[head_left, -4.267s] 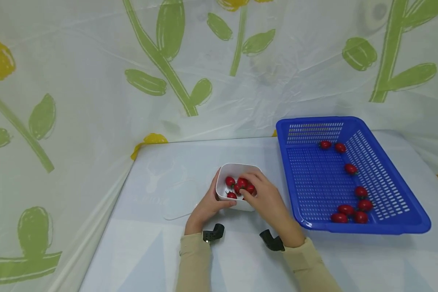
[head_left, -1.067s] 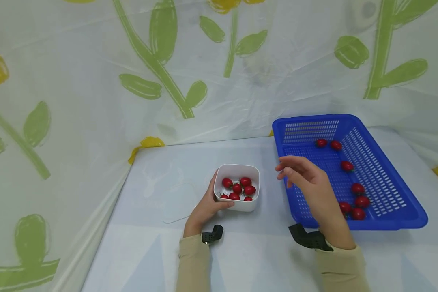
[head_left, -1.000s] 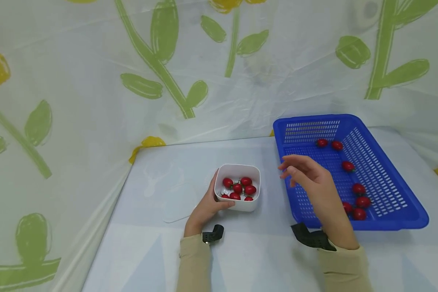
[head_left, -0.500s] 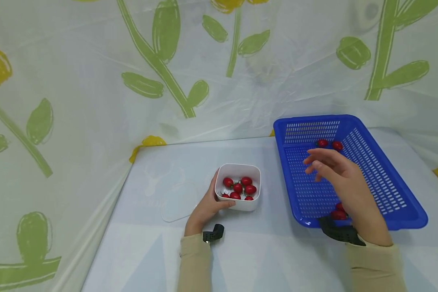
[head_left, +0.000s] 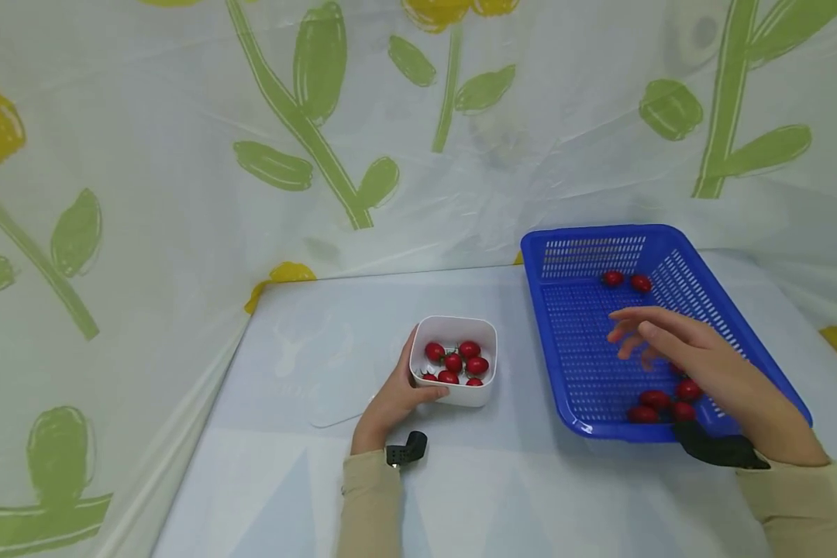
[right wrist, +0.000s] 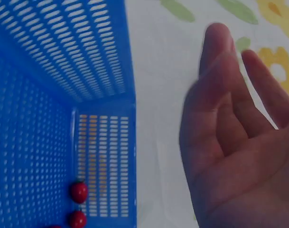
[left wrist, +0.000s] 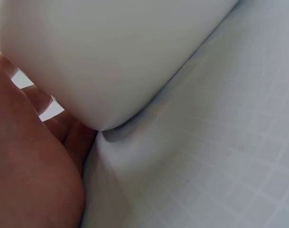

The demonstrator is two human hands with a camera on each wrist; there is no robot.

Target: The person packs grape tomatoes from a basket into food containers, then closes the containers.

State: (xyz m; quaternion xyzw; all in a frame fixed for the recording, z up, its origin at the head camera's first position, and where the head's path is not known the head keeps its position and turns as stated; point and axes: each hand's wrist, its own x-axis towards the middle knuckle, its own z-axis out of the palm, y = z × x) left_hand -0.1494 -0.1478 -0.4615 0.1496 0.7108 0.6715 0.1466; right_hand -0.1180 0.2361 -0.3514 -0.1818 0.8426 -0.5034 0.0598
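Note:
My left hand [head_left: 390, 401] holds a white square container [head_left: 471, 395] by its left side, the thumb along the front wall. Several small red cherry tomatoes [head_left: 453, 362] lie inside it. In the left wrist view the container's white wall [left wrist: 120, 52] fills the upper left, with fingers curled beside it. Over the blue basket [head_left: 544, 325] hovers my right hand [head_left: 704, 360], its fingers loosely bent and nothing between them. Cherry tomatoes [head_left: 644, 415] lie in the basket's near part, partly hidden by the hand, and two tomatoes [right wrist: 79, 192] show at its far end in the right wrist view.
A thin clear lid-like sheet [head_left: 342, 399] lies on the white table cover [head_left: 321, 488], left of the container. Behind the table hangs a white cloth [head_left: 181, 155] printed with green leaves and yellow flowers. The basket's raised rim [head_left: 579, 430] faces the near side.
The right hand has left the white container and moved right, over the blue basket. More tomatoes show in the container than in the earliest frame. The left hand has kept its hold.

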